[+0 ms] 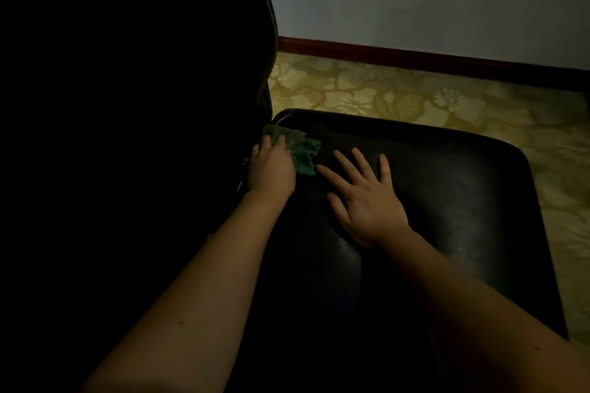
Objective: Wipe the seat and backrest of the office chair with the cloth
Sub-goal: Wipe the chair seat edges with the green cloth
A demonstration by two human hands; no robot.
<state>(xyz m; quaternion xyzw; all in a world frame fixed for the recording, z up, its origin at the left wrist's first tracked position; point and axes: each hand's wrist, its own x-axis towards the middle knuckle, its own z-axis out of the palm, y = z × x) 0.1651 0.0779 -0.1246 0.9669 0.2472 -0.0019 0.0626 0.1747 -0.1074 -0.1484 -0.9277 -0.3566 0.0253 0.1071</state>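
right hand (367, 201) flat on seat (463, 185), cloth (303, 150) diagonal

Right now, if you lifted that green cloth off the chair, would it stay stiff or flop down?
Probably flop: the cloth lies crumpled in uneven folds under the left hand. It likely feels light, since its ragged, holey edge looks thin. It should slide easily, as the seat looks smooth and glossy.
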